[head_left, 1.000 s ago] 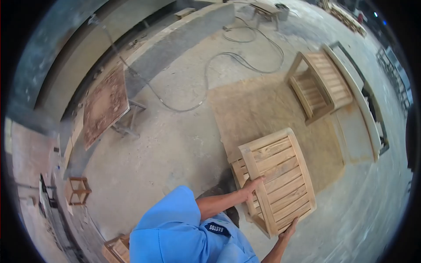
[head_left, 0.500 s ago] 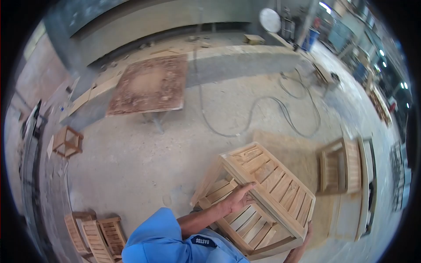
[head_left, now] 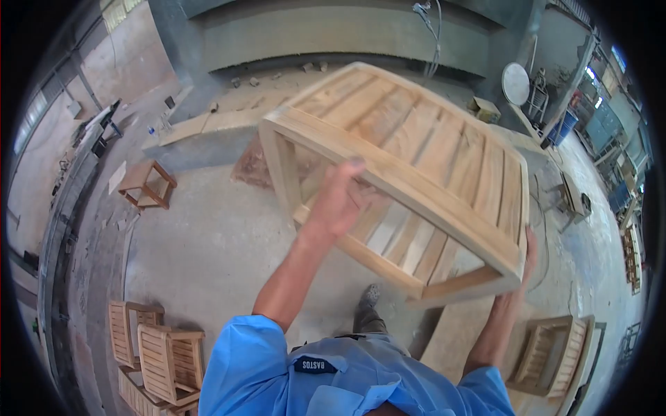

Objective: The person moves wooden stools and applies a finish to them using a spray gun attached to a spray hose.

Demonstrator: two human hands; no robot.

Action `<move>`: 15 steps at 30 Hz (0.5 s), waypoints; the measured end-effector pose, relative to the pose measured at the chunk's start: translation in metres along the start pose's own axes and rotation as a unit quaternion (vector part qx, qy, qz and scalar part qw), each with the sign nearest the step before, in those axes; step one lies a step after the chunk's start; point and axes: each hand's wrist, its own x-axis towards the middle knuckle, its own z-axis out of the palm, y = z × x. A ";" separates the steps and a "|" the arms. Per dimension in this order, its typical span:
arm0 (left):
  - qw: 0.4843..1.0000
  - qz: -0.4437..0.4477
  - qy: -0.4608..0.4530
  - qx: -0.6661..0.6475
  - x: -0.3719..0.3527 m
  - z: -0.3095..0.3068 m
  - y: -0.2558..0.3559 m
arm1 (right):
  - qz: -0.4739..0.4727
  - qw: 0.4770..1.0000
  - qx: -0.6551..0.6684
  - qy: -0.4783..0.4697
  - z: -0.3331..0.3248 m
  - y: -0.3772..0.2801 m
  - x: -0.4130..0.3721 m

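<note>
A slatted wooden table (head_left: pixel 416 139) with a lower slatted shelf is held up in the air in front of my chest, tilted. My left hand (head_left: pixel 341 197) grips the near rail of its top, thumb over the upper face. At the right end, my right hand (head_left: pixel 525 267) holds the corner and side, its fingers partly hidden behind the wood. Partly behind the lifted table is a reddish-brown panel (head_left: pixel 253 166).
A small brown stool (head_left: pixel 147 184) stands on the floor at left. Slatted wooden pieces (head_left: pixel 156 353) are at lower left, another (head_left: pixel 551 355) at lower right. Beyond are a low ledge (head_left: pixel 187 130), a hose (head_left: pixel 544 243) and a bench (head_left: pixel 572 194).
The table has been raised and moved forward, held in both hands. Both arms are more extended, and a foot now shows below. The view has shifted, and the table now covers most of the reddish-brown panel.
</note>
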 end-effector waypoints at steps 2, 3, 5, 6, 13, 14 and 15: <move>0.997 0.067 0.035 0.017 0.044 -0.012 0.026 | 0.032 0.997 0.027 -0.059 0.041 0.019 0.066; 0.996 0.079 0.028 0.019 0.065 -0.023 0.037 | 0.014 0.997 0.043 -0.067 0.075 0.028 0.089; 0.994 0.102 0.004 0.040 0.119 -0.054 0.069 | 0.011 0.988 0.089 -0.126 0.133 0.048 0.154; 0.992 0.112 0.027 0.050 0.141 -0.069 0.080 | 0.034 0.980 0.102 -0.168 0.148 0.065 0.189; 0.982 0.138 0.122 0.038 0.264 -0.228 0.106 | 0.051 0.968 0.039 -0.241 0.264 0.218 0.377; 0.983 0.129 0.125 0.028 0.276 -0.260 0.099 | 0.051 0.966 0.032 -0.251 0.275 0.241 0.389; 0.980 0.111 0.162 0.032 0.279 -0.281 0.090 | 0.074 0.976 -0.037 -0.203 0.278 0.273 0.401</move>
